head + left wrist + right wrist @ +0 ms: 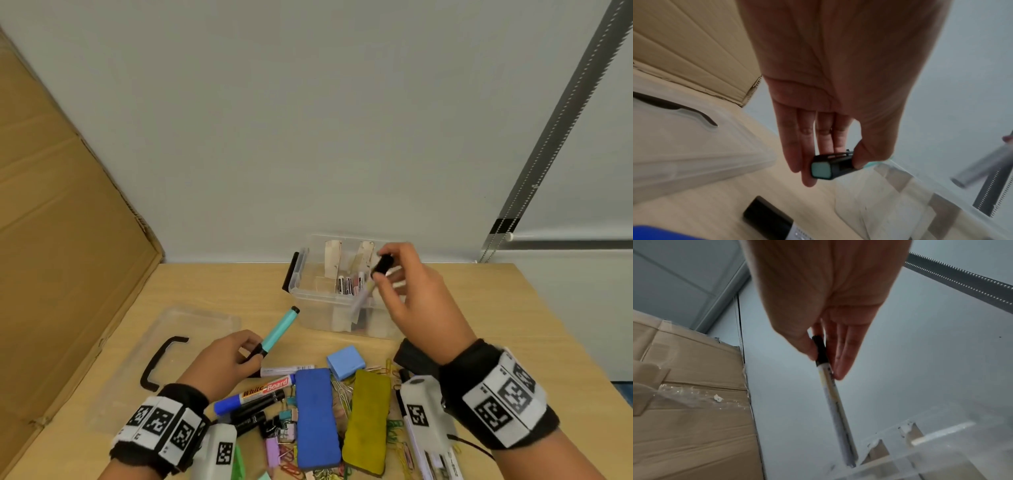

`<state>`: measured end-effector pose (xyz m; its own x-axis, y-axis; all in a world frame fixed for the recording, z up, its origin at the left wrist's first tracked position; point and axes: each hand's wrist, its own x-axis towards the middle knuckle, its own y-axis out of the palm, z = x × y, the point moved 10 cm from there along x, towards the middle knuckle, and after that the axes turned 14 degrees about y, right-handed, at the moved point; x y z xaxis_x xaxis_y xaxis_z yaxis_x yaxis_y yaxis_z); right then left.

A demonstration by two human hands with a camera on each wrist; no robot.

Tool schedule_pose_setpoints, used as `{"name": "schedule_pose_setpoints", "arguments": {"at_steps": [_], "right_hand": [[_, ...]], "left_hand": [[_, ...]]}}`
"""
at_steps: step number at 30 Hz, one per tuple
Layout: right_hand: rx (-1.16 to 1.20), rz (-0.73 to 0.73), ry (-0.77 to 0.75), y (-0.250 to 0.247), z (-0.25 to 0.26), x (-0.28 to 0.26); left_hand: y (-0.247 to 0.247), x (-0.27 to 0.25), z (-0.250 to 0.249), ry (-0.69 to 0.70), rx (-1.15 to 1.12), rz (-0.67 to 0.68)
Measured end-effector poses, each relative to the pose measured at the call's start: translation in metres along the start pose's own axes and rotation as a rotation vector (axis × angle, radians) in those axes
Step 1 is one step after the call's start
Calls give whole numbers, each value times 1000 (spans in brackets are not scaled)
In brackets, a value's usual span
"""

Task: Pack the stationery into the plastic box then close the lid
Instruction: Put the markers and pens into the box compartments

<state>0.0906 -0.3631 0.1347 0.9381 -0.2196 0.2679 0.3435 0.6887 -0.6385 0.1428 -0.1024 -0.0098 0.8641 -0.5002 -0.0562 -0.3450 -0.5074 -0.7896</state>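
The clear plastic box (308,298) stands open at the back of the table with a few pens inside. Over it my right hand (387,270) pinches the black cap end of a white pen (363,298), which points down into the box; the pen (833,400) also shows in the right wrist view. My left hand (253,353) holds a teal highlighter (279,330) by its black end, above the pile and tilted toward the box. The highlighter's end (828,167) sits between thumb and fingers. The box's clear lid (164,359) with a black handle lies at the left.
A pile lies at the front of the wooden table (513,325): blue eraser (317,418), yellow eraser (368,421), light blue block (346,361), whiteboard marker (255,395), black markers, binder clips and paper clips. A cardboard box (51,274) stands at the left, a wall behind.
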Motion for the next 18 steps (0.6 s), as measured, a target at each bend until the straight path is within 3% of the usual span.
{"name": "schedule_pose_setpoints", "arguments": {"at_steps": [2, 4, 8, 11, 14, 16, 18], "right_hand": [[10, -104, -14, -6, 2, 11], [-116, -110, 27, 9, -5, 27], [-426, 2, 151, 58, -26, 59], [-564, 48, 147, 86, -29, 74], [-722, 217, 167, 111, -45, 75], [-718, 245, 178, 107, -55, 71], [-608, 176, 148, 88, -58, 65]], "left_hand": [[-3, 0, 2, -5, -8, -25], [-5, 0, 1, -4, -23, -49], [-5, 0, -4, 7, -49, -75], [-7, -2, -9, 27, -54, -90], [-8, -7, -11, 41, -60, -94], [-7, -10, -10, 44, -67, -94], [-4, -13, -9, 48, -65, -90]]}}
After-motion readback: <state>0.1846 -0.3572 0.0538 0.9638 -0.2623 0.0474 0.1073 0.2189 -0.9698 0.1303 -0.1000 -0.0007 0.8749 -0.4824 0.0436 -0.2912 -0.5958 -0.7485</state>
